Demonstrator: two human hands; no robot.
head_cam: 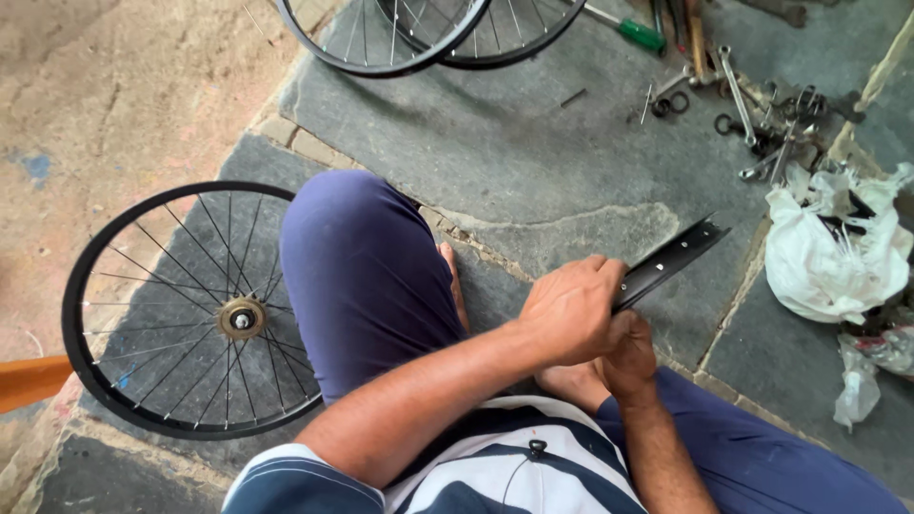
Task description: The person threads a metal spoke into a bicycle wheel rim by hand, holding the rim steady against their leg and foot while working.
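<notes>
A person sat on a stone floor, seen from above, knees in dark blue trousers spread apart. Both hands gripped the near end of a short black piece of bicycle rim: the left hand wrapped over the top with fingers clenched around it, the right hand closed on it just beneath, fingers mostly hidden. The rim piece was held above the floor between the knees, its long axis running diagonally, the free cut end pointing up and to the right, away from the body, channel side with spoke holes facing up. The work looked midway: the piece was already separate and in hand, with no spokes in it. A complete spoked wheel lay flat on the left. Two more wheels lay ahead, with scattered spanners and a white plastic bag to the right.
</notes>
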